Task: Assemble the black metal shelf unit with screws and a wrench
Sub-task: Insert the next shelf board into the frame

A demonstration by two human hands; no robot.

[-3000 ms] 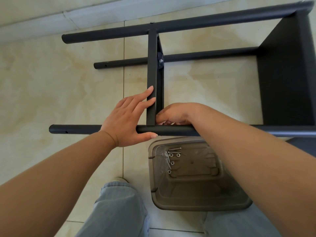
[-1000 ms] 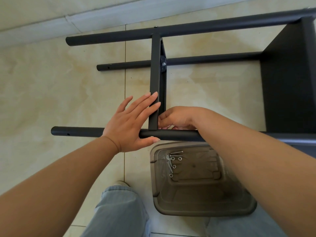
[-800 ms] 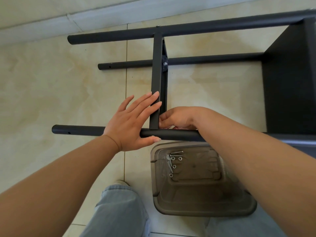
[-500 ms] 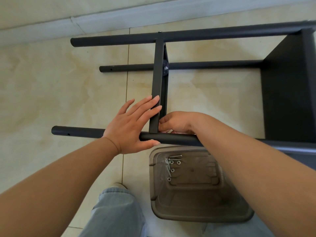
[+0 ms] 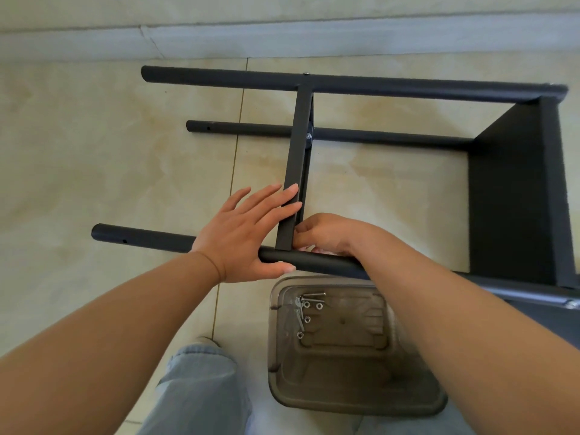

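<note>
Black shelf frame [image 5: 518, 189] on its side across the tile floor [image 5: 94, 167], twelve to three o'clock. Brown plastic bin [image 5: 354, 400] at six, loose screws [image 5: 306, 304] inside. Left hand [image 5: 241, 233] flat, fingers straight against the crossbar [image 5: 295, 171], thumb under the near tube [image 5: 314, 262]. Right hand [image 5: 326, 233] curled at the joint; what it pinches, can't tell.

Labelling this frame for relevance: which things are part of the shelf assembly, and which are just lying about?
In the job:
- black metal shelf frame of round tubes, lying on its side
- flat black crossbar, left hand pressed flat on it
- right hand, fingers curled at the joint; what it holds is hidden
- silver screws and nuts
- translucent brown plastic bin holding them

Lying about:
- nothing visible
</note>
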